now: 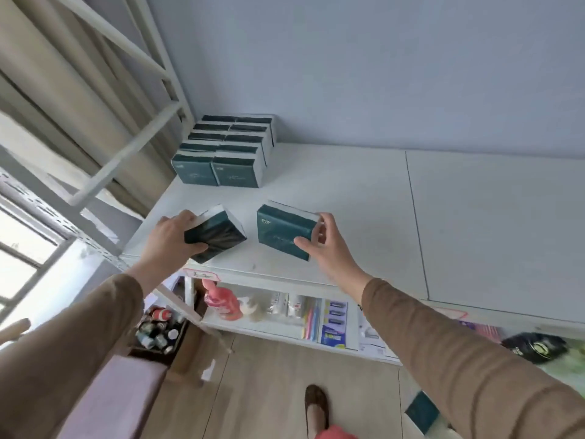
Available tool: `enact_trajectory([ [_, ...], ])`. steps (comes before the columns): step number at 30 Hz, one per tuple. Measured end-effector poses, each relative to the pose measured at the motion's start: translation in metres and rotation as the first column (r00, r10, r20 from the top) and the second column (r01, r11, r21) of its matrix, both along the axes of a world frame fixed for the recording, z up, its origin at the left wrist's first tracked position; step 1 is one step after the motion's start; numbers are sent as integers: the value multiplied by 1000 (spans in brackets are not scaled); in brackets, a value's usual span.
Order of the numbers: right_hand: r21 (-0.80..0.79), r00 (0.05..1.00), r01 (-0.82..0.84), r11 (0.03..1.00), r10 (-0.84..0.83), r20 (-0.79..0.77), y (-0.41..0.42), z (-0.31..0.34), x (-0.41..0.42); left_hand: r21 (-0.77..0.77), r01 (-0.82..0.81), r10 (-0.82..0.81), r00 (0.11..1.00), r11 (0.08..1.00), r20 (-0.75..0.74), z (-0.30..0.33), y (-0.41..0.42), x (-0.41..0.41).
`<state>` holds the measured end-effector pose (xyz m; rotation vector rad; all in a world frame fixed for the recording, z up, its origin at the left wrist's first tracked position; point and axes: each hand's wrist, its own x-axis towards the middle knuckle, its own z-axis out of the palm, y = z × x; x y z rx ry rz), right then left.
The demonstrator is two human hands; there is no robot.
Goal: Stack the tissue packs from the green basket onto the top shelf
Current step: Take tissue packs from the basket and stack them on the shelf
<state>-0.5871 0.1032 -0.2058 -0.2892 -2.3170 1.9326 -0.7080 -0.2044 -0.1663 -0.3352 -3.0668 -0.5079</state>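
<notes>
Two packs up at the shelf (348, 191), one in each hand.
Left hand (172, 239) grips a tilted pack (221, 234); right hand (326, 245) pinches another (283, 231). Next, I judge: carry both back to the stack (224, 153) and square them on.

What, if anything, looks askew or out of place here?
The pack in the left hand is tilted, corner-on to the neat stack on the top shelf. Another teal pack lies low beside the right sleeve, apart from the rest.
</notes>
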Motion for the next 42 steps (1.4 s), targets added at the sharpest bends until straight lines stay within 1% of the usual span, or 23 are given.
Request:
enact_trajectory([
  [6,130,996,-72,989,65,60,-37,3,-120,-25,-18,19,999,1000,28,-5,-38,-96],
  [8,152,996,-76,985,67,58,-49,2,-149,-41,22,-20,999,999,30,-7,-43,-125],
  [12,207,998,-31,978,17,67,-69,-10,-191,-94,119,-118,993,988,16,-9,-48,-175],
  [15,214,993,46,976,-68,97,-83,-19,-211,-168,188,-203,976,968,-77,-9,-46,-201],
  [18,191,972,187,964,-209,103,-96,-25,-222,-242,205,-257,945,948,-205,-8,-42,-214],
  [20,224,952,269,936,-294,85,-107,-26,-225,-241,214,-268,937,947,-223,-10,-39,-219],
  [22,271,929,340,900,-367,51,-115,-27,-228,-200,232,-273,939,952,-211,-13,-38,-223],
  [25,297,913,374,879,-405,49,-124,-26,-230,-182,249,-285,934,951,-213,-15,-39,-226],
  [27,298,910,372,879,-409,68,-126,-24,-225,-226,252,-305,921,941,-243,-15,-39,-223],
  [29,332,909,363,871,-408,78,-125,-19,-214,-267,268,-341,896,926,-284,-13,-37,-217],
  [32,427,906,366,827,-421,40,-112,-8,-185,-226,391,-446,842,892,-304,-8,-17,-199],
  [35,549,896,375,747,-444,-8,-88,5,-142,-161,550,-571,760,819,-309,-3,25,-168],
  [38,662,873,401,633,-484,-65,-55,17,-83,-141,669,-678,679,729,-284,-2,79,-125],
  [42,741,816,436,511,-571,-86,-7,24,22,-122,787,-789,571,605,-225,-7,162,-48],
])
